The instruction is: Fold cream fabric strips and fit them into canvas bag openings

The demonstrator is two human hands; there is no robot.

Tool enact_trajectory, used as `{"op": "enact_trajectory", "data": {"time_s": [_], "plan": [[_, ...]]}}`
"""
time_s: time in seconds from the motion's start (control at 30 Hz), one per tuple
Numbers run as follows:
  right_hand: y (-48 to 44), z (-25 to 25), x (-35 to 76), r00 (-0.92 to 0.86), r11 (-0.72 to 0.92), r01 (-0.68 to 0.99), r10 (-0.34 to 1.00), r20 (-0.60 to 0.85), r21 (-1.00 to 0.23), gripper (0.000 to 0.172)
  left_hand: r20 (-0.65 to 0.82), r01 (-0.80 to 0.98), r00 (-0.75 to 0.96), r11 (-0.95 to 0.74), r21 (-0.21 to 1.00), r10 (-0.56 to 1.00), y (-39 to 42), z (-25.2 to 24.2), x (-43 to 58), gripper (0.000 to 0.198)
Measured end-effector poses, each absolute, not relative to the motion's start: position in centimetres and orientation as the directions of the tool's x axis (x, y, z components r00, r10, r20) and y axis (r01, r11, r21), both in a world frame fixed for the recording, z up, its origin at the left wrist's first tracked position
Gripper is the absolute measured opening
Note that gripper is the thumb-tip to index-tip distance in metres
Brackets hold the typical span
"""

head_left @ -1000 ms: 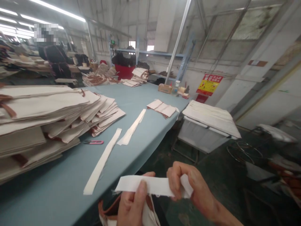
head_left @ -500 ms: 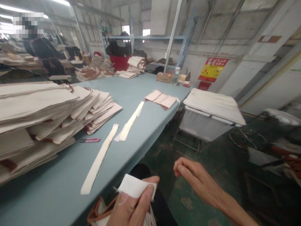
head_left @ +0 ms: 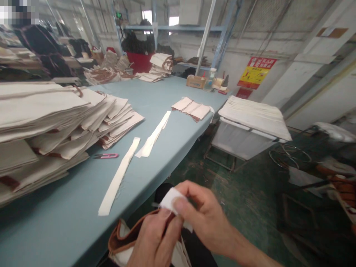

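While beside an open brown-edged bag (head_left: 121,243), its depths hidden, both hands (head_left: 151,237) in a pinch on a white strip (head_left: 169,200).

White fabric strip (head_left: 169,199), partly hidden, is pinched in the fingers (head_left: 184,207), loose threads at its left end. Cream bag (head_left: 125,256), brown-edged, gapes beneath, beside the worktop (head_left: 80,207).

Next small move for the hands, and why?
Probably press the white strip flatter with the thumb of the right hand, while the left hand steadies it. That thumb lies on the strip, the left fingers are close against it, and a second bit of white below the right hand suggests it is folded over.
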State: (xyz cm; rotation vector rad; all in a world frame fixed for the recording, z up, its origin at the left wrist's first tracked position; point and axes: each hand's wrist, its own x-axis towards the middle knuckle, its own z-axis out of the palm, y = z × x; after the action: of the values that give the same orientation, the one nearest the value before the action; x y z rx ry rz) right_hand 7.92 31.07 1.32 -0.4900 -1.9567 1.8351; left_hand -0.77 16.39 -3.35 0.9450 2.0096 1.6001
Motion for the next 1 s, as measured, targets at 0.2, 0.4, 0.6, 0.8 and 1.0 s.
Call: {"op": "enact_trajectory", "data": {"time_s": [0.2,0.4,0.6,0.8,1.0], "plan": [[32.0,-1.1,8.6,-0.8,-0.16,-0.096,0.599,-0.019,-0.982,0.047,-0.036,0.148,-0.835,0.287,0.946,0.55,14.3,-5.7,-3.8,0.067],[27.1,-5.9,9.4,-0.918,-0.16,0.16,0.34,-0.207,-0.974,0.057,-0.123,0.118,-0.838,0.397,0.91,0.532,12.2,-6.3,-3.2,0.074],[25.6,-7.9,9.7,-0.906,-0.196,0.201,0.334,-0.259,-0.96,0.056,-0.14,0.166,-0.712,0.359,0.919,0.688,11.8,-5.9,-3.1,0.047],[26.7,-7.2,10.2,-0.889,-0.203,0.205,0.371,-0.269,-0.958,0.056,-0.171,0.213,-0.593,0.359,0.909,0.787,11.4,-3.8,-4.1,0.041],[28.4,-1.5,12.4,-0.852,0.161,0.28,0.496,-0.168,-0.946,0.035,-0.213,0.081,-0.493,0.288,0.954,0.844,12.3,0.3,-4.6,0.045]]}}
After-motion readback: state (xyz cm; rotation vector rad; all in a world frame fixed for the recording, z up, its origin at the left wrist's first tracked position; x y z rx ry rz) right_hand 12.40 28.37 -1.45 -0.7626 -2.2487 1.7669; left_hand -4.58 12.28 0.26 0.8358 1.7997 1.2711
